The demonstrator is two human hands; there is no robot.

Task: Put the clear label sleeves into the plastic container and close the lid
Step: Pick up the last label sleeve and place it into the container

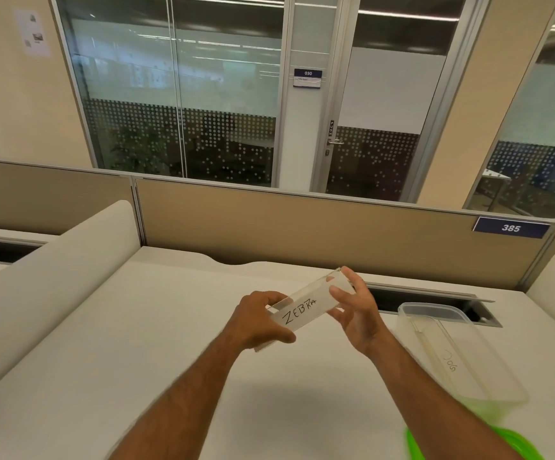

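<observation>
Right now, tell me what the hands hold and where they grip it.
Both hands hold one clear rectangular label sleeve marked "ZEBRA". The left hand grips its near end; the right hand grips its far end. It is above the white desk.

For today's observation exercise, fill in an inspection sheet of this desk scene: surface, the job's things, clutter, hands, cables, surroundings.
Surface: white desk, mostly bare.
Job's things: clear label sleeve marked ZEBRA held above the desk; open plastic container at the right, another sleeve with writing inside it; green lid lies off the container, at the near right edge.
Clutter: nothing seen.
Hands: left hand grips the sleeve's near end; right hand holds its far end.
Cables: nothing seen; a cable slot sits behind the container.
Surroundings: beige partition with plate 385; glass door labelled 030 beyond.
</observation>
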